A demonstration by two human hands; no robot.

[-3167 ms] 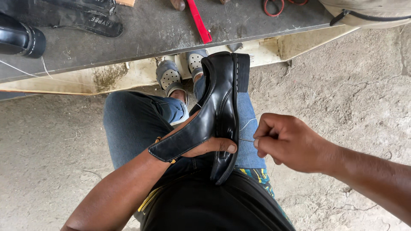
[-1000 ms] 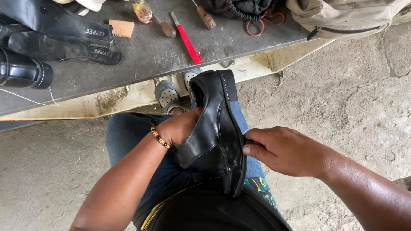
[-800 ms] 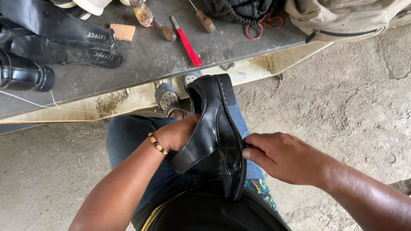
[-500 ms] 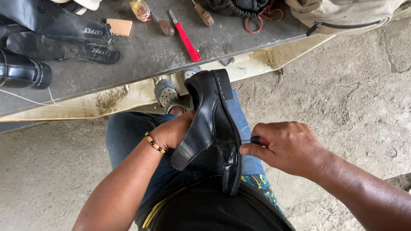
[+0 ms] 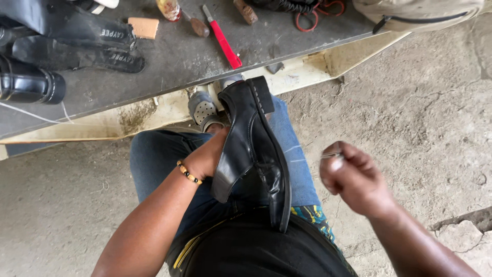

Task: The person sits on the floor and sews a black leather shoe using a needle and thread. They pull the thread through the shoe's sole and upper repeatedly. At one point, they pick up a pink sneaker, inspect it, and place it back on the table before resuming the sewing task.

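A black leather shoe [image 5: 253,149] lies on its side across my lap, heel toward the workbench and toe toward my body. My left hand [image 5: 207,154] grips it from the left, fingers tucked behind the upper; a beaded bracelet circles that wrist. My right hand [image 5: 351,177] is held to the right of the shoe, clear of it, with the fingers pinched on a thin metal needle [image 5: 330,155]. A pale thread [image 5: 294,150] runs over my jeans from the shoe's sole edge toward that hand.
A grey workbench [image 5: 169,61] spans the top, carrying a red-handled tool [image 5: 223,38], wooden-handled tools, black insoles [image 5: 77,56], a black boot [image 5: 31,84] and a tan bag [image 5: 415,13]. Two sandalled feet [image 5: 205,107] show under its edge. Bare concrete floor lies to the right.
My right hand has pulled away from the shoe's sole edge out to the right, drawing the needle and thread with it. The left hand keeps the shoe in place on the lap.
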